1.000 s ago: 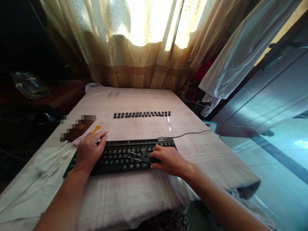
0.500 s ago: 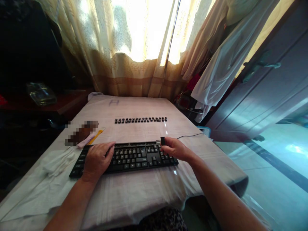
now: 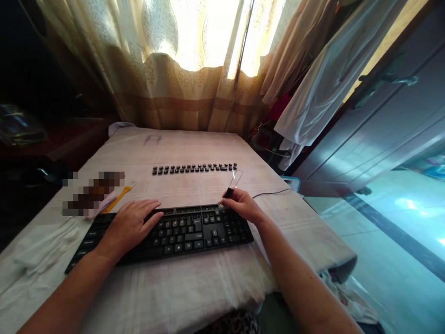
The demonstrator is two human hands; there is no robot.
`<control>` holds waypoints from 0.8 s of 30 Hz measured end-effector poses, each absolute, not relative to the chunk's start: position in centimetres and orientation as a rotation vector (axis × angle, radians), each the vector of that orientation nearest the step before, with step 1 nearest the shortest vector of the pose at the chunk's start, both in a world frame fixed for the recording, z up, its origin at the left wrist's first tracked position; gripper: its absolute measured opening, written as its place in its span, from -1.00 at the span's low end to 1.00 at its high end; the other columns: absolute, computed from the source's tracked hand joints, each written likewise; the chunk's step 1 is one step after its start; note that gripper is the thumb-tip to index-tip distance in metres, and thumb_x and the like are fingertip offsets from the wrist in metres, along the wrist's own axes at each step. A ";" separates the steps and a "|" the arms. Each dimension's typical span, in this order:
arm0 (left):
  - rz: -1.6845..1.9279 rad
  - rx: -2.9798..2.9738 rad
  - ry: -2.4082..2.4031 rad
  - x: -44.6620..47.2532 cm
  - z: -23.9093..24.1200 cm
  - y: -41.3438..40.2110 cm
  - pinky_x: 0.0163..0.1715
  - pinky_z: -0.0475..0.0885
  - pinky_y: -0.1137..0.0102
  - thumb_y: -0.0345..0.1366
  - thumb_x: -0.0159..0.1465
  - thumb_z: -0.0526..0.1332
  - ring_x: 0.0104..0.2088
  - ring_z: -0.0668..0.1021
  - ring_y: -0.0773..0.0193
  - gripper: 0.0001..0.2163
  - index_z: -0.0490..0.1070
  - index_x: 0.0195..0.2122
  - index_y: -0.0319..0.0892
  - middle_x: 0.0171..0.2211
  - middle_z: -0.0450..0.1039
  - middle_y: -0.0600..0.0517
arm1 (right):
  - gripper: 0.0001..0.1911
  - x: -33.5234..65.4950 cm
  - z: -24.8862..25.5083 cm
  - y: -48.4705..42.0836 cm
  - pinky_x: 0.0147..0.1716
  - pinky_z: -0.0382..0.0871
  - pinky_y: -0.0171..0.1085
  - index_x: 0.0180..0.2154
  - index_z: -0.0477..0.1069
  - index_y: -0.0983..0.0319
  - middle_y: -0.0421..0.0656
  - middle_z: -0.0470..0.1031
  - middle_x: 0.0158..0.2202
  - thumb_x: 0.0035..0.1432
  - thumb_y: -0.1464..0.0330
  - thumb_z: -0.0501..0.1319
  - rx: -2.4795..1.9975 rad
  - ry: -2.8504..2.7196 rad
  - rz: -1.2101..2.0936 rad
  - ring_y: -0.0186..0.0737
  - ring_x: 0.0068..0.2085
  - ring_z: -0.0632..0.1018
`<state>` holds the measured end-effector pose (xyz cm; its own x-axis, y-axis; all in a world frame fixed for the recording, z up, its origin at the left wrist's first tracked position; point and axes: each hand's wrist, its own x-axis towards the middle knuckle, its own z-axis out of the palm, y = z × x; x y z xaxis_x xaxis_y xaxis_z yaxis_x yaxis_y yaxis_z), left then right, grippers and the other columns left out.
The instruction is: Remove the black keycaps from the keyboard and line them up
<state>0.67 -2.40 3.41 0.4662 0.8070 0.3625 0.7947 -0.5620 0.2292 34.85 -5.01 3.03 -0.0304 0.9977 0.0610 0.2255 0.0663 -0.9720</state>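
A black keyboard (image 3: pixel 189 235) lies across the cloth-covered table, with the top row partly bare of keycaps. My left hand (image 3: pixel 130 227) rests on its left part, fingers stretched out and thumb apart, covering the keys beneath. Over the keyboard's upper right, my right hand (image 3: pixel 241 204) pinches a wire keycap puller by its black handle (image 3: pixel 228 193). A thin wire loop (image 3: pixel 237 177) sticks up from the handle, and its lower end is near the top row of keys. Behind the keyboard, several loose black keycaps (image 3: pixel 194 168) stand in two rows.
A yellow strip-like object (image 3: pixel 116 200) and a blurred-out item lie on the left, near crumpled white cloth (image 3: pixel 48 246). The keyboard's cable (image 3: pixel 271 192) runs off right. Curtains (image 3: pixel 174 99) hang behind the table (image 3: pixel 194 144); a door (image 3: pixel 375 116) stands at the right.
My left hand has spread its fingers flatter on the keyboard. The keycap puller in my right hand has tilted, and its upper wire loop now shows clearly. The view has shifted slightly.
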 end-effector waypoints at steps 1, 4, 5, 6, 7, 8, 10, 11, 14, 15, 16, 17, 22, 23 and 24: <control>0.634 2.631 1.469 0.5 3.6 -2.0 0.08 0.38 0.06 0.19 0.30 -0.10 -0.02 0.58 -0.07 -0.39 0.57 -0.09 -0.14 -0.06 0.60 -0.15 | -0.75 34.9 2.9 -4.8 -0.35 0.40 -0.30 -0.37 0.46 0.25 -0.22 0.55 -0.43 -0.03 0.22 0.36 -1.325 -1.453 1.038 -0.30 -0.39 0.54; 0.497 2.507 1.507 0.6 4.1 -0.7 -0.03 0.46 0.17 0.17 0.28 -0.10 -0.07 0.61 -0.04 -0.41 0.59 -0.13 -0.10 -0.10 0.62 -0.11 | -0.78 35.1 2.5 -4.4 -0.39 0.38 -0.32 -0.39 0.48 0.25 -0.23 0.53 -0.45 -0.01 0.23 0.35 -1.337 -1.527 1.011 -0.30 -0.39 0.52; 0.455 2.472 1.523 0.7 4.3 -0.3 -0.07 0.47 0.20 0.16 0.27 -0.08 -0.09 0.62 -0.04 -0.43 0.60 -0.13 -0.08 -0.11 0.63 -0.09 | -0.79 35.2 2.4 -4.3 -0.40 0.37 -0.33 -0.39 0.48 0.24 -0.23 0.52 -0.45 0.00 0.23 0.34 -1.334 -1.545 1.014 -0.30 -0.40 0.51; 0.412 2.445 1.538 0.8 4.4 0.2 -0.11 0.48 0.21 0.15 0.26 -0.07 -0.10 0.62 -0.04 -0.45 0.60 -0.13 -0.07 -0.13 0.64 -0.07 | -0.80 35.2 2.4 -4.3 -0.41 0.36 -0.34 -0.39 0.48 0.24 -0.24 0.51 -0.46 0.00 0.23 0.34 -1.331 -1.562 1.015 -0.30 -0.40 0.50; 0.368 2.422 1.550 0.9 4.5 0.6 -0.13 0.48 0.23 0.14 0.25 -0.06 -0.11 0.63 -0.04 -0.46 0.61 -0.14 -0.05 -0.13 0.64 -0.05 | -0.81 35.1 2.4 -4.3 -0.42 0.35 -0.34 -0.39 0.47 0.24 -0.24 0.51 -0.46 0.01 0.24 0.33 -1.331 -1.580 1.014 -0.30 -0.40 0.50; 0.323 2.400 1.554 1.1 4.4 1.1 -0.14 0.48 0.24 0.14 0.24 -0.04 -0.12 0.63 -0.04 -0.48 0.61 -0.15 -0.03 -0.14 0.64 -0.03 | -0.82 35.1 2.4 -4.4 -0.41 0.34 -0.34 -0.38 0.47 0.24 -0.24 0.51 -0.45 0.03 0.25 0.32 -1.340 -1.598 1.006 -0.30 -0.40 0.49; 0.239 2.352 1.539 1.3 4.3 2.0 -0.15 0.48 0.27 0.13 0.21 -0.01 -0.13 0.64 -0.03 -0.50 0.62 -0.17 -0.01 -0.16 0.65 0.00 | -0.85 35.0 2.6 -4.7 -0.39 0.34 -0.34 -0.37 0.47 0.23 -0.24 0.51 -0.44 0.06 0.27 0.31 -1.365 -1.638 0.975 -0.30 -0.39 0.49; 0.210 2.326 1.526 1.4 4.1 2.4 -0.16 0.48 0.29 0.14 0.21 0.00 -0.14 0.64 -0.02 -0.51 0.62 -0.19 0.00 -0.18 0.66 0.02 | -0.87 34.9 2.8 -4.8 -0.37 0.34 -0.33 -0.36 0.47 0.23 -0.24 0.51 -0.44 0.09 0.29 0.29 -1.371 -1.665 0.952 -0.29 -0.38 0.49; 0.207 2.254 1.515 1.5 3.6 3.0 -0.17 0.48 0.33 0.17 0.18 0.02 -0.18 0.65 0.01 -0.51 0.62 -0.23 0.00 -0.22 0.66 0.05 | -0.93 34.7 3.4 -5.2 -0.33 0.34 -0.31 -0.35 0.46 0.23 -0.22 0.50 -0.40 0.16 0.36 0.22 -1.373 -1.791 0.841 -0.28 -0.35 0.49; 0.224 2.233 1.523 1.5 3.5 3.1 -0.17 0.48 0.33 0.18 0.17 0.02 -0.18 0.65 0.02 -0.51 0.62 -0.24 0.01 -0.23 0.67 0.05 | -0.93 34.7 3.6 -5.3 -0.33 0.34 -0.31 -0.35 0.45 0.22 -0.21 0.49 -0.40 0.17 0.39 0.21 -1.372 -1.846 0.805 -0.28 -0.34 0.49; 0.240 2.214 1.533 1.5 3.3 3.1 -0.16 0.48 0.34 0.19 0.16 0.02 -0.18 0.65 0.02 -0.51 0.62 -0.25 0.01 -0.23 0.67 0.06 | -0.93 34.6 3.8 -5.3 -0.32 0.34 -0.31 -0.36 0.45 0.22 -0.21 0.49 -0.39 0.18 0.41 0.19 -1.373 -1.905 0.772 -0.28 -0.34 0.48; 0.253 2.196 1.543 1.5 3.2 3.1 -0.16 0.48 0.34 0.19 0.16 0.03 -0.18 0.65 0.02 -0.50 0.63 -0.24 0.01 -0.23 0.67 0.06 | -0.92 34.6 4.0 -5.3 -0.32 0.33 -0.31 -0.36 0.44 0.22 -0.21 0.48 -0.39 0.18 0.42 0.19 -1.374 -1.965 0.744 -0.28 -0.34 0.48; 0.258 2.117 1.560 1.3 3.0 2.9 -0.10 0.48 0.31 0.20 0.14 0.04 -0.14 0.64 0.02 -0.49 0.62 -0.22 -0.01 -0.19 0.66 0.07 | -0.91 34.2 4.9 -5.0 -0.33 0.31 -0.32 -0.36 0.40 0.22 -0.19 0.47 -0.38 0.22 0.46 0.18 -1.328 -2.216 0.643 -0.29 -0.35 0.47; 0.259 2.108 1.561 1.3 3.0 2.9 -0.09 0.48 0.31 0.21 0.13 0.05 -0.13 0.63 0.01 -0.49 0.62 -0.22 -0.01 -0.19 0.66 0.07 | -0.90 34.1 5.0 -5.0 -0.33 0.30 -0.32 -0.35 0.40 0.22 -0.18 0.46 -0.37 0.23 0.46 0.17 -1.319 -2.268 0.616 -0.28 -0.35 0.46; 0.262 2.100 1.562 1.3 2.9 2.9 -0.08 0.48 0.30 0.21 0.13 0.05 -0.13 0.63 0.01 -0.49 0.62 -0.22 -0.01 -0.18 0.66 0.06 | -0.90 33.9 5.1 -5.0 -0.34 0.30 -0.31 -0.35 0.40 0.23 -0.16 0.45 -0.37 0.23 0.46 0.16 -1.312 -2.319 0.586 -0.26 -0.35 0.46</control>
<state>1.27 2.90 2.93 0.3214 0.9363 -0.1417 0.8390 -0.2121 0.5011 33.91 -4.98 5.13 -0.4727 0.8695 0.1435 0.6970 0.4685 -0.5428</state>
